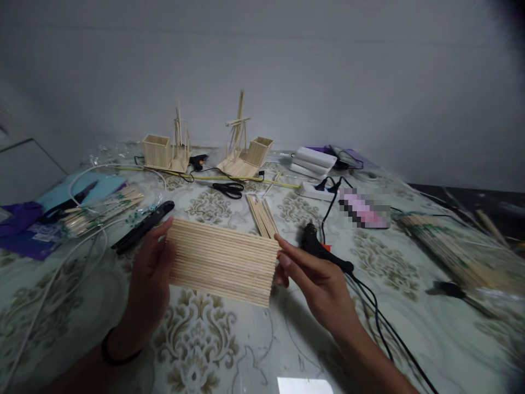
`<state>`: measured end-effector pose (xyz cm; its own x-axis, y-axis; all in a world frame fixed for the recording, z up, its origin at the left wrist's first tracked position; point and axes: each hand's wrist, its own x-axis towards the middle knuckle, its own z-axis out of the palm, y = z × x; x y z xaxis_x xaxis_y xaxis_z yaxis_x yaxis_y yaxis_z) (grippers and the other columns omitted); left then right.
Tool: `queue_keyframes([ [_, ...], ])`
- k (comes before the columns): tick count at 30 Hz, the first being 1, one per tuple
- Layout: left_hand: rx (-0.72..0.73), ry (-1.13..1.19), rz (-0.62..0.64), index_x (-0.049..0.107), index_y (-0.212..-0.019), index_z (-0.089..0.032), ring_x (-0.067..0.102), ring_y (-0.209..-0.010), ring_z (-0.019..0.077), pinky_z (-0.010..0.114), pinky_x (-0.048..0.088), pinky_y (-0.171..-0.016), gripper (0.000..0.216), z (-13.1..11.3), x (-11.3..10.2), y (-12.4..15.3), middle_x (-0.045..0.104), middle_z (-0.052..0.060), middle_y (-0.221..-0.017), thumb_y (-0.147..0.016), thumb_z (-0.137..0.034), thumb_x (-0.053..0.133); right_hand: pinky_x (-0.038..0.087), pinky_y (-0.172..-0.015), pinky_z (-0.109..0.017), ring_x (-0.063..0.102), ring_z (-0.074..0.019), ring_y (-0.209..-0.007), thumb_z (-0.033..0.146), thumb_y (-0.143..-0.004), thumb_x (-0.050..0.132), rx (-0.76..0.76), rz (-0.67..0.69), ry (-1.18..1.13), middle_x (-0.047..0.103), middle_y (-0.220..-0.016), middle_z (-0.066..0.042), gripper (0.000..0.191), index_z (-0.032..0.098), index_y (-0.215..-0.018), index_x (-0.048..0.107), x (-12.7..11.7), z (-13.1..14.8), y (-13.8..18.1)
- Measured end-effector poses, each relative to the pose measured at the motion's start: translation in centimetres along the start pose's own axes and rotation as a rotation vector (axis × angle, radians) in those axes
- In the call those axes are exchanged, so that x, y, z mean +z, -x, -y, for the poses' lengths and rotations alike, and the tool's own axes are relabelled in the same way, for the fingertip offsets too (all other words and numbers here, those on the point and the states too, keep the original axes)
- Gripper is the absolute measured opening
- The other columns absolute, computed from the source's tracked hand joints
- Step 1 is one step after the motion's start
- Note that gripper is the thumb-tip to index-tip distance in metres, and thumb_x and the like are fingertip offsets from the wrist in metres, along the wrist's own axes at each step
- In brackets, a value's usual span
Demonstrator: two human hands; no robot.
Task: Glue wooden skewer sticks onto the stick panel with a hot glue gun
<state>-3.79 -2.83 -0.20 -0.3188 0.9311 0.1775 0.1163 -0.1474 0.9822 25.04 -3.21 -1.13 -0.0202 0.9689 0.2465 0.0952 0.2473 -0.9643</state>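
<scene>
I grip a wooden-stick panel (223, 262) above the tablecloth (254, 350), left hand (150, 268) closed on one end, right hand (322, 287) pinching the other; its long axis runs left to right, dipping rightward. It partly hides loose sticks (261, 215); a glue gun (314, 243) lies beyond my right hand.

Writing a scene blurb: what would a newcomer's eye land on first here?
First, the panel of thin wooden sticks front and centre, held at its ends by the left hand and right hand. Next, two boxy stick models, the left model and the right model, at the back near the wall. Then the black glue gun, just beyond the right hand.
</scene>
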Motion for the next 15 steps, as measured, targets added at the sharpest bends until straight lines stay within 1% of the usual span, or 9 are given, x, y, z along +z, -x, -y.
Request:
queue_keyframes([
  [4,-0.005,-0.041,-0.017,0.070,-0.136,-0.028,0.064,-0.129,0.0260,0.031,0.050,-0.098,0.040,-0.11,0.11,0.16,0.067,0.003,-0.151,-0.100,-0.046,0.069,0.054,-0.056,-0.028,0.061,-0.0141,-0.057,0.040,-0.100,0.074,-0.010,-0.004,0.032,0.069,-0.067,0.000,0.040,0.028,-0.138,0.075,0.05,0.13,0.08],
  [7,-0.020,-0.064,-0.021,0.069,-0.136,-0.029,0.067,-0.119,0.0246,0.030,0.051,-0.089,0.040,-0.39,0.17,0.26,0.069,0.003,-0.148,-0.100,-0.046,0.068,0.055,-0.056,-0.030,0.062,-0.0150,-0.056,0.042,-0.101,0.073,-0.005,0.001,0.038,0.069,-0.068,-0.001,0.042,0.028,-0.140,0.073,-0.04,0.09,0.18],
  [10,-0.042,-0.056,-0.011,0.069,-0.137,-0.030,0.068,-0.105,0.0227,0.029,0.051,-0.083,0.042,-0.59,0.17,0.26,0.074,0.003,-0.137,-0.099,-0.047,0.069,0.056,-0.058,-0.031,0.063,-0.0151,-0.057,0.041,-0.101,0.073,0.007,0.012,0.030,0.070,-0.070,-0.001,0.042,0.030,-0.141,0.073,-0.21,-0.07,0.20],
  [12,-0.046,-0.044,-0.015,0.070,-0.135,-0.031,0.067,-0.102,0.0225,0.030,0.050,-0.083,0.042,-0.63,0.17,0.22,0.075,0.003,-0.131,-0.098,-0.048,0.070,0.057,-0.059,-0.032,0.064,-0.0154,-0.058,0.041,-0.100,0.074,0.019,0.018,0.015,0.070,-0.071,-0.001,0.042,0.030,-0.141,0.073,-0.32,-0.13,0.14],
  [15,-0.040,-0.018,-0.009,0.070,-0.136,-0.032,0.066,-0.102,0.0232,0.030,0.050,-0.082,0.041,-0.61,0.22,0.18,0.074,0.003,-0.129,-0.098,-0.049,0.070,0.057,-0.059,-0.032,0.065,-0.0158,-0.059,0.043,-0.100,0.074,0.036,0.023,-0.001,0.071,-0.073,-0.002,0.042,0.029,-0.140,0.074,-0.48,0.03,-0.02],
])
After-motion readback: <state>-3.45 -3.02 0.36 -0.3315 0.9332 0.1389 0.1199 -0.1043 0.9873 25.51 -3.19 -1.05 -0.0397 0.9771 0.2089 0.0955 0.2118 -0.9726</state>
